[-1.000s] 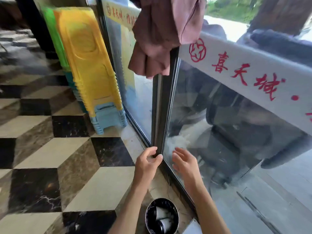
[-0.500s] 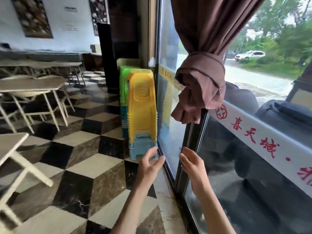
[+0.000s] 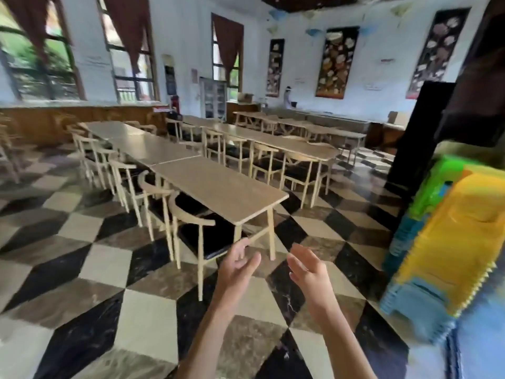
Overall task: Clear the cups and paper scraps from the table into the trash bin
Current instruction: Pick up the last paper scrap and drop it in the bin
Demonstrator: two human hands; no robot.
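Note:
My left hand (image 3: 237, 266) and my right hand (image 3: 308, 269) are both raised in front of me over the checkered floor, fingers apart, holding nothing. Just beyond them stands the nearest wooden table (image 3: 221, 187), whose top looks bare. No cups, paper scraps or trash bin show in this view.
Wooden chairs (image 3: 191, 225) line the near table's left side. More rows of tables (image 3: 273, 140) and chairs fill the hall behind. A stack of yellow, green and blue plastic stools (image 3: 448, 242) stands close on my right. A distant person (image 3: 288, 98) is by the back wall.
My view has swung left from the glass window and the black bin with cups on the floor to the dining hall. Both hands stay empty and raised.

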